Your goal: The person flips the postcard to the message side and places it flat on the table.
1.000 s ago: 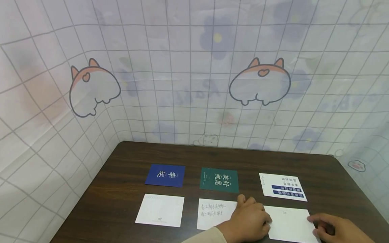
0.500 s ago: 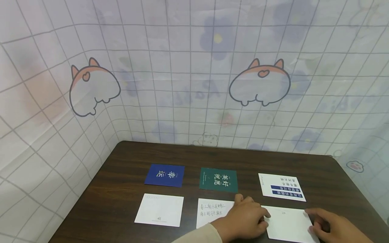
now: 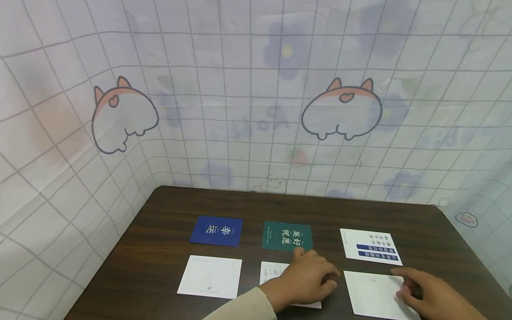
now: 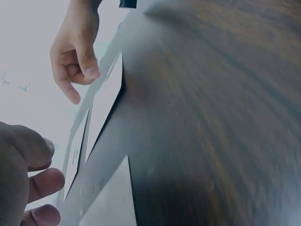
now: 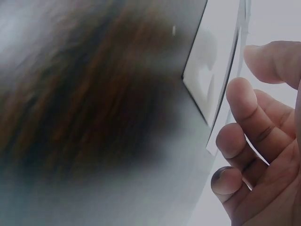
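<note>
My left hand (image 3: 302, 278) hovers over the handwritten white card (image 3: 269, 270) in the middle of the near row, hiding much of its writing. Its fingers are loosely bent and hold nothing. At the right, my right hand (image 3: 436, 293) is above the right edge of a mostly blank white postcard (image 3: 376, 295). Thumb and index finger are apart with nothing between them, as the right wrist view also shows of this hand (image 5: 268, 136). In the left wrist view the right hand (image 4: 77, 52) appears raised over a white card (image 4: 106, 101).
In the far row lie a blue card (image 3: 200, 231), a green card (image 3: 276, 240) and a white card with blue printed bars (image 3: 354, 244). Another pale postcard (image 3: 210, 278) is at the near left. A patterned curtain (image 3: 248, 146) borders the dark wooden table (image 3: 132, 266).
My left hand has left the right postcard's left edge and moved left over the handwritten card. The right hand has let go of the postcard and lifted slightly, shifting left.
</note>
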A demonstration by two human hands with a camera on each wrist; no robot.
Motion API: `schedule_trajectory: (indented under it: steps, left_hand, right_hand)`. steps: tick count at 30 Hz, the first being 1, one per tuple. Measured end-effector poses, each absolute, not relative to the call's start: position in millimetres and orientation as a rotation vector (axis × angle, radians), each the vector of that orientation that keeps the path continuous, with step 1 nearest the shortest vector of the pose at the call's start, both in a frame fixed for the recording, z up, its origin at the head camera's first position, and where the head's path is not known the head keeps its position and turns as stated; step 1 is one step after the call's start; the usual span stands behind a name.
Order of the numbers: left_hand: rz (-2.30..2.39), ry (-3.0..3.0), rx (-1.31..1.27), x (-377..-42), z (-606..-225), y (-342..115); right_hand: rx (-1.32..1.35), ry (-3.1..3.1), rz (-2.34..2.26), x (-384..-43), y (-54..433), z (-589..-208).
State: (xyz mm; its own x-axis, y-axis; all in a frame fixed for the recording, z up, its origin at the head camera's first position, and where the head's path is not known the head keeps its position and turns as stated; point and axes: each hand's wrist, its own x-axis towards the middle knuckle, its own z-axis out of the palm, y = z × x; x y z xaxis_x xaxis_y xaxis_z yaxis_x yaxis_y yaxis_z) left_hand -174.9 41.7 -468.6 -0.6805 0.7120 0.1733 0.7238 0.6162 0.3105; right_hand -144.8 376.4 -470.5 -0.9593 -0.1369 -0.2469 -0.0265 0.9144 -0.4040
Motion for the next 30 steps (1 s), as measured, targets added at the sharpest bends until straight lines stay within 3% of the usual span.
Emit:
schedule_trajectory:
  steps: [14,30]
  left_hand:
    - [-0.69,-2.803,-1.153,-186,-466,-8]
    - [-0.734,-2.855,-0.993,-202,-460,-66]
  right_hand:
    - [-0.552,3.028,-0.533,-152,346,-470]
    - [-0.753,3.17,-0.582,-173,306,-465]
